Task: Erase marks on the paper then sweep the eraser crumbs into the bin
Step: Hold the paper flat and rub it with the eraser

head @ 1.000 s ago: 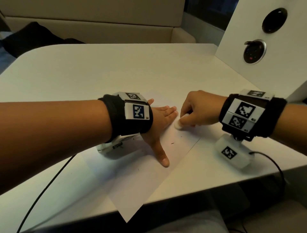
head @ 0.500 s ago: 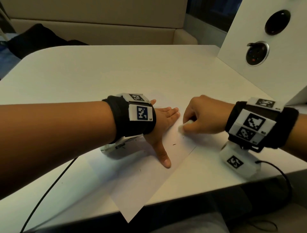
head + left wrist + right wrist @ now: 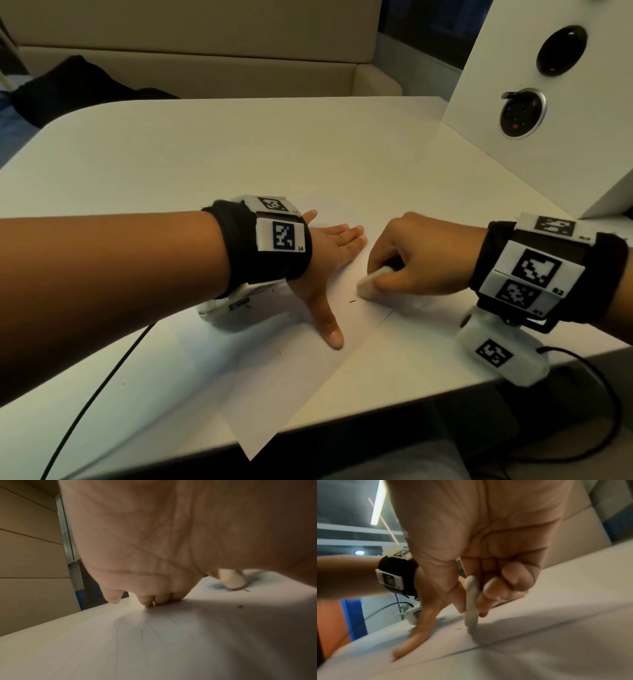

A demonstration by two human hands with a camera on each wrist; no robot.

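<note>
A white sheet of paper (image 3: 274, 383) lies on the table, one corner hanging over the near edge. My left hand (image 3: 329, 270) lies flat on the paper with fingers straight and thumb spread toward me. My right hand (image 3: 411, 263) pinches a white eraser (image 3: 371, 282) between thumb and fingers, its lower end on the paper near the sheet's right edge. The right wrist view shows the eraser (image 3: 471, 601) standing on edge against the paper (image 3: 505, 635). Faint pencil lines (image 3: 142, 632) cross the paper under my left palm. Small dark crumbs (image 3: 352, 301) lie beside the eraser.
The white table (image 3: 205, 154) stretches away behind the paper. A white box (image 3: 548, 102) with two round openings stands at the back right. Black cables (image 3: 85, 411) run off the near edge on both sides. A beige bench (image 3: 205, 51) lies beyond the table.
My right hand has slid the eraser toward me and to the right across the paper. The left hand stays flat in the same place.
</note>
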